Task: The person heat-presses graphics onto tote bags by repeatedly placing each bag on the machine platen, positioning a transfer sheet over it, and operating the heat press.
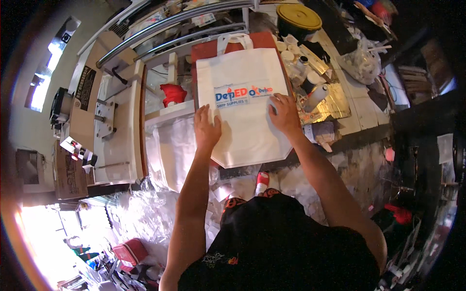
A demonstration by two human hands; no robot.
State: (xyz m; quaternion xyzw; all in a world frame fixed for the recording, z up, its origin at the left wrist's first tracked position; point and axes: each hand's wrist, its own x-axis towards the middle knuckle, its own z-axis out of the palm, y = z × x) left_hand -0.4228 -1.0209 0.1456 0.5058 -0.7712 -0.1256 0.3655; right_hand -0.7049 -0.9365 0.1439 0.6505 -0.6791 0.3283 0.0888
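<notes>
A white cloth tote bag (pixel 247 136) with red and blue print lies flat on a reddish-brown board (pixel 262 40). Its handles (pixel 235 42) point to the far side. What looks like a clear film (pixel 233 103) covers part of the print. My left hand (pixel 208 127) rests on the bag's left edge, fingers stretched forward. On the right, my right hand (pixel 285 114) lies on the bag beside the print, its fingers apart and slightly bent. Neither hand shows anything held in it.
Right of the board stand jars, a bottle (pixel 316 94) and gold foil (pixel 337 104). A bucket with a yellow lid (pixel 299 18) is behind them. Left are metal rails (pixel 170 29), a red cloth (pixel 172 94), white bags (pixel 172 150) and a beige machine (pixel 116 131).
</notes>
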